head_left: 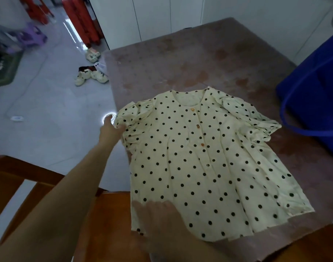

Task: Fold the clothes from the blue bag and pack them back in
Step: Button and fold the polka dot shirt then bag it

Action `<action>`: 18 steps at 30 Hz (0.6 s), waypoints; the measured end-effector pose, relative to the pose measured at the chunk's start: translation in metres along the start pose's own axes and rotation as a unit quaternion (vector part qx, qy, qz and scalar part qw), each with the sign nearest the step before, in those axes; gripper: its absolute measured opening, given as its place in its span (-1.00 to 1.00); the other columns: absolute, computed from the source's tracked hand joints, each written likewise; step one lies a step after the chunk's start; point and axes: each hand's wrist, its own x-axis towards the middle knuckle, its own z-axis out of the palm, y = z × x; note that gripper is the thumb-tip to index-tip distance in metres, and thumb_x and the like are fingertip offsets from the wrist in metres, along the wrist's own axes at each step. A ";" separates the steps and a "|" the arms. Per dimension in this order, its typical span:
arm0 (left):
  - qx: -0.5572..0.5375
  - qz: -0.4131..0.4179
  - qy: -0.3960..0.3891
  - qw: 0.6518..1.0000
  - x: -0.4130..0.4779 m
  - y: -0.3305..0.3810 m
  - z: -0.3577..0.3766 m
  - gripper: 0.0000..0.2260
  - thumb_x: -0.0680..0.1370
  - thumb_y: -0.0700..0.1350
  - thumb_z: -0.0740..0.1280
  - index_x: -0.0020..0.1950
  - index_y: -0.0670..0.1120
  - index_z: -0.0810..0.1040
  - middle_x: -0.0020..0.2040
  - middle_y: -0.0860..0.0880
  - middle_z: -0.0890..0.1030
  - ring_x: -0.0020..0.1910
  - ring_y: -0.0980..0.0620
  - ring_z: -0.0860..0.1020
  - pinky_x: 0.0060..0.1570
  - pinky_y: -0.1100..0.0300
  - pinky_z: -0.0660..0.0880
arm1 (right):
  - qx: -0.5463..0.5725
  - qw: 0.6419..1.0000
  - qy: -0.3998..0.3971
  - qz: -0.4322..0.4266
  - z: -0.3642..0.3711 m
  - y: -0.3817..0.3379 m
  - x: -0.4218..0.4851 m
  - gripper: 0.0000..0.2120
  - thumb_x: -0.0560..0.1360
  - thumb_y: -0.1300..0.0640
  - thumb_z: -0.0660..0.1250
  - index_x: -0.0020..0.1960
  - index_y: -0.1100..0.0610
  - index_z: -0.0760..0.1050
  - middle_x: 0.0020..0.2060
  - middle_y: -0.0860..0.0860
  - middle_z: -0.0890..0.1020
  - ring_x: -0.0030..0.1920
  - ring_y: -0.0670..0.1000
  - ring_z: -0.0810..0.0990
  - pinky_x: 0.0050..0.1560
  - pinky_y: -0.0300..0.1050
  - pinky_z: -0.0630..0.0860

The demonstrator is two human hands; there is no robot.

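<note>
**Inspector:** Head view. Where is the garment?

**Recorder:** One cream blouse (209, 167) with black dots and orange buttons lies spread front-up on the desk (180, 59). Its neckline is at the far end and its hem at the near end. Its left side runs along the desk's left edge.

**Inspector:** And the bag?

**Recorder:** The blue bag (313, 91) stands on the right side of the desk, partly out of view. Its strap (294, 127) loops down just beside the blouse's right sleeve (256, 118). I cannot tell whether they touch.

**Inspector:** State of the left grip?

**Recorder:** The left grip (110, 128) is at the desk's left edge with the arm extended. Thumb and fingers are closed on the cuff of the left sleeve (129, 118), grasping the fabric.

**Inspector:** The right?

**Recorder:** The right grip (160, 222) is over the near-left corner of the hem. It is heavily blurred, so I cannot tell whether it is released, clenched or grasping the cloth.

**Inspector:** Surroundings?

**Recorder:** A wooden chair (105, 224) stands near left, against the desk. On the pale tiled floor (48, 110) to the left are two pairs of light shoes (91, 75). A purple stool (32, 35) stands far left.
</note>
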 end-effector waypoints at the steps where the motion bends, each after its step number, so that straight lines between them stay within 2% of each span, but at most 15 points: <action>1: 0.015 -0.009 -0.018 1.000 0.005 0.001 0.003 -0.34 0.50 0.02 0.37 0.51 -0.03 0.13 0.35 -0.21 0.37 0.14 -0.21 0.50 0.14 -0.10 0.50 | -0.002 1.000 -0.015 0.009 0.012 -0.014 0.004 -0.44 0.52 -0.33 -0.18 0.21 -0.05 0.40 -0.36 -0.12 0.51 -0.45 -0.13 0.44 -0.37 -0.28 0.40; 3: 0.044 -0.004 -0.040 0.998 0.014 0.000 0.009 -0.29 0.48 0.05 0.38 0.53 0.01 0.09 0.38 -0.19 0.36 0.25 -0.22 0.45 0.16 -0.10 0.49 | -0.001 0.996 -0.065 0.067 0.013 -0.031 0.008 -0.59 0.54 -0.24 -0.15 -0.01 -0.10 0.41 -0.47 -0.15 0.49 -0.54 -0.16 0.44 -0.51 -0.37 0.35; 4: 0.060 0.011 -0.047 0.997 0.018 0.000 0.011 -0.28 0.46 0.05 0.39 0.53 0.03 0.10 0.36 -0.19 0.38 0.26 -0.22 0.44 0.16 -0.09 0.49 | 0.002 0.994 -0.064 0.090 0.015 -0.033 0.009 -0.60 0.58 -0.14 -0.19 -0.08 -0.12 0.40 -0.51 -0.17 0.46 -0.58 -0.18 0.43 -0.56 -0.39 0.33; 5: 0.083 0.019 -0.048 0.995 0.022 0.001 0.013 -0.29 0.45 0.04 0.38 0.52 0.04 0.11 0.35 -0.20 0.39 0.26 -0.22 0.44 0.17 -0.08 0.48 | 0.003 0.995 -0.037 0.094 0.020 -0.033 0.006 -0.59 0.60 -0.06 -0.20 -0.06 -0.13 0.43 -0.54 -0.16 0.44 -0.59 -0.17 0.41 -0.59 -0.37 0.33; 6: 0.100 0.017 -0.047 0.994 0.029 0.002 0.014 -0.29 0.46 0.02 0.37 0.52 0.05 0.10 0.36 -0.22 0.35 0.26 -0.24 0.42 0.19 -0.06 0.46 | 0.006 0.996 -0.018 0.082 0.024 -0.032 0.005 -0.63 0.60 0.00 -0.14 0.04 -0.12 0.44 -0.55 -0.14 0.42 -0.60 -0.15 0.38 -0.60 -0.34 0.34; 8: 0.097 -0.043 -0.052 0.993 0.037 0.008 0.014 -0.28 0.49 -0.01 0.36 0.54 0.06 0.03 0.40 -0.26 0.25 0.27 -0.28 0.39 0.21 -0.06 0.43 | -0.040 0.997 0.039 0.057 0.020 -0.015 0.008 -0.68 0.59 0.13 -0.02 0.27 -0.08 0.34 -0.57 -0.11 0.35 -0.62 -0.14 0.29 -0.60 -0.33 0.28; 9: 0.091 -0.066 -0.054 0.992 0.040 0.010 0.012 -0.27 0.49 -0.02 0.36 0.54 0.05 0.01 0.41 -0.26 0.24 0.25 -0.28 0.40 0.21 -0.07 0.45 | -0.038 0.995 0.034 0.085 0.021 -0.004 0.009 -0.67 0.57 0.13 0.06 0.31 -0.07 0.29 -0.58 -0.11 0.31 -0.63 -0.14 0.24 -0.60 -0.34 0.23; 10: 0.096 -0.066 -0.051 0.992 0.043 0.010 0.011 -0.28 0.50 -0.05 0.35 0.54 0.02 0.02 0.40 -0.24 0.29 0.24 -0.27 0.42 0.20 -0.09 0.46 | -0.037 0.988 0.016 0.152 0.026 0.012 0.017 -0.62 0.56 0.11 0.11 0.37 -0.03 0.24 -0.60 -0.10 0.32 -0.64 -0.14 0.25 -0.59 -0.33 0.24; 11: 0.104 -0.053 -0.039 0.992 0.045 0.011 0.008 -0.35 0.50 -0.10 0.33 0.52 -0.03 0.10 0.37 -0.22 0.36 0.23 -0.25 0.45 0.19 -0.09 0.46 | 0.016 0.979 -0.018 0.202 0.029 0.024 0.021 -0.57 0.59 0.13 0.07 0.45 0.06 0.15 -0.57 -0.05 0.44 -0.59 -0.10 0.39 -0.54 -0.30 0.36; 12: 0.108 -0.028 -0.013 0.994 0.047 0.014 0.006 -0.45 0.50 -0.16 0.31 0.47 -0.08 0.23 0.32 -0.21 0.44 0.20 -0.23 0.47 0.18 -0.06 0.47 | 0.068 0.974 0.008 0.215 0.035 0.033 0.020 -0.56 0.64 0.16 -0.03 0.50 0.14 0.05 -0.41 0.08 0.60 -0.40 0.00 0.58 -0.29 -0.24 0.54; 13: 0.115 -0.002 0.019 0.993 0.046 0.021 0.004 -0.55 0.48 -0.20 0.28 0.38 -0.12 0.38 0.23 -0.19 0.52 0.15 -0.21 0.51 0.14 -0.02 0.49 | 0.126 0.956 0.031 0.261 0.032 0.039 0.024 -0.56 0.67 0.12 -0.11 0.53 0.12 -0.02 -0.17 0.22 0.65 -0.17 0.10 0.64 0.02 -0.14 0.55; 14: 0.117 0.026 0.049 0.992 0.045 0.030 0.003 -0.64 0.47 -0.21 0.28 0.27 -0.14 0.48 0.12 -0.16 0.57 0.10 -0.19 0.53 0.07 0.03 0.50 | 0.225 0.919 -0.014 0.323 0.009 0.042 0.023 -0.57 0.66 -0.03 -0.14 0.53 -0.08 -0.03 -0.05 0.17 0.65 -0.14 0.01 0.63 0.10 -0.20 0.51; 15: 0.114 0.055 0.069 0.990 0.043 0.042 0.004 -0.70 0.45 -0.21 0.28 0.18 -0.16 0.54 0.04 -0.14 0.59 0.05 -0.17 0.56 0.00 0.08 0.49 | 0.248 0.901 -0.085 0.345 -0.017 0.032 0.009 -0.60 0.61 -0.20 -0.14 0.44 -0.34 -0.03 -0.11 -0.02 0.67 -0.34 -0.22 0.53 -0.06 -0.37 0.52; 16: 0.104 0.084 0.079 0.988 0.040 0.056 0.007 -0.72 0.45 -0.19 0.29 0.15 -0.15 0.57 0.01 -0.13 0.61 0.01 -0.15 0.57 -0.06 0.12 0.47 | 0.231 0.927 -0.022 0.296 -0.024 0.025 -0.005 -0.61 0.53 -0.31 -0.14 0.34 -0.50 -0.08 -0.25 -0.17 0.65 -0.51 -0.25 0.40 -0.25 -0.48 0.47; 18: 0.069 0.131 0.052 0.988 0.033 0.082 0.020 -0.70 0.46 -0.14 0.34 0.18 -0.11 0.57 0.05 -0.11 0.61 -0.02 -0.07 0.57 -0.08 0.18 0.47 | 0.234 0.936 -0.032 0.260 -0.045 0.026 -0.028 -0.45 0.36 -0.27 -0.09 0.25 -0.57 -0.27 -0.38 -0.14 0.59 -0.52 -0.15 0.42 -0.28 -0.40 0.49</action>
